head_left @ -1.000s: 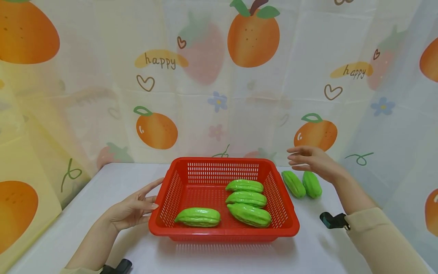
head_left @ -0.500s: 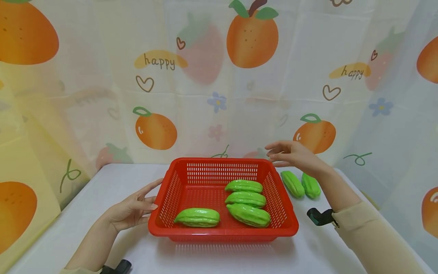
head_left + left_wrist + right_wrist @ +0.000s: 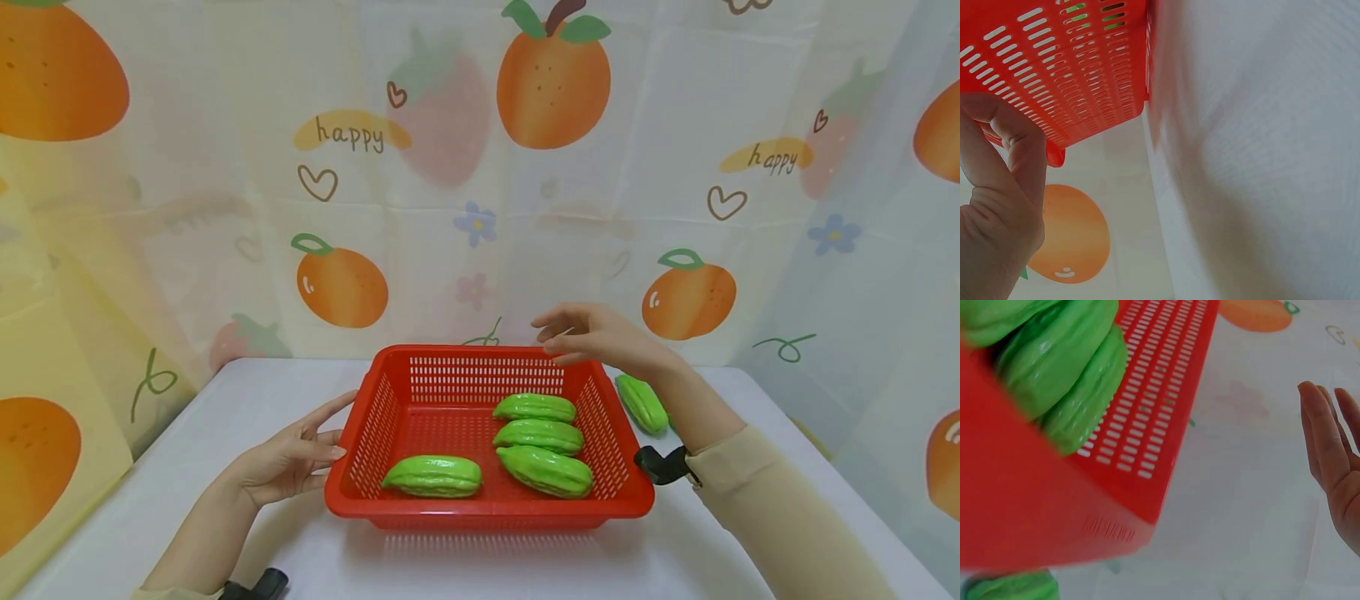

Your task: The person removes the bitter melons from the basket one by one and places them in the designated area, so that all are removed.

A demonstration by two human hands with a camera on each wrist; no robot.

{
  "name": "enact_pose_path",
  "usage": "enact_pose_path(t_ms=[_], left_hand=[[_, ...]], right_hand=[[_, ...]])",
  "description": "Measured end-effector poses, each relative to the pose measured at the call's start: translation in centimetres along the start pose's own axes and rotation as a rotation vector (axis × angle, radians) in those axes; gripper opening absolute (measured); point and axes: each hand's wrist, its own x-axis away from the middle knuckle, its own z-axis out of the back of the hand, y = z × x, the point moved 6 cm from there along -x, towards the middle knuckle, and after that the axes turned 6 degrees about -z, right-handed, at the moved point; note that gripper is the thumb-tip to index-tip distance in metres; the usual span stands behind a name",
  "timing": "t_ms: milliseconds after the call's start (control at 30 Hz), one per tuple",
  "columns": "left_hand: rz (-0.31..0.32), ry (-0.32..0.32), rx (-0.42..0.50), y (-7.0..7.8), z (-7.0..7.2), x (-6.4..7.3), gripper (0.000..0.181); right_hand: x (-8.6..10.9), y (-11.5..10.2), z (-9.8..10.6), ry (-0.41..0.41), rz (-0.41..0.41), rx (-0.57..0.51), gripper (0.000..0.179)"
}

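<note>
A red plastic basket with slotted walls stands on the table. Three green, lengthwise-ridged, gourd-like fruits lie stacked front to back in its right half; another green fruit lies at front left. My left hand holds the basket's left rim, thumb over the edge. In the left wrist view its fingers are bent at the rim. My right hand hovers over the basket's back right corner, holding nothing. Its fingers extend loosely, apart from the basket, also in the right wrist view.
Outside the basket's right wall lies a green fruit; another beside it is mostly hidden behind my right forearm. A white cloth covers the table. A fruit-print curtain hangs behind it.
My right hand has moved left, from above the two fruits outside to over the basket's back right corner. The left hand, basket and fruits have stayed put.
</note>
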Motion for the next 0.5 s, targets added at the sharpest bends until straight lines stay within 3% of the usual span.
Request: enact_pose_path(t_ms=[500], left_hand=[[-0.006,-0.017,-0.009,0.1,0.0,0.0,0.072]], right_hand=[[-3.6,-2.5,-4.5,-0.122,0.016,-0.004,0.039]])
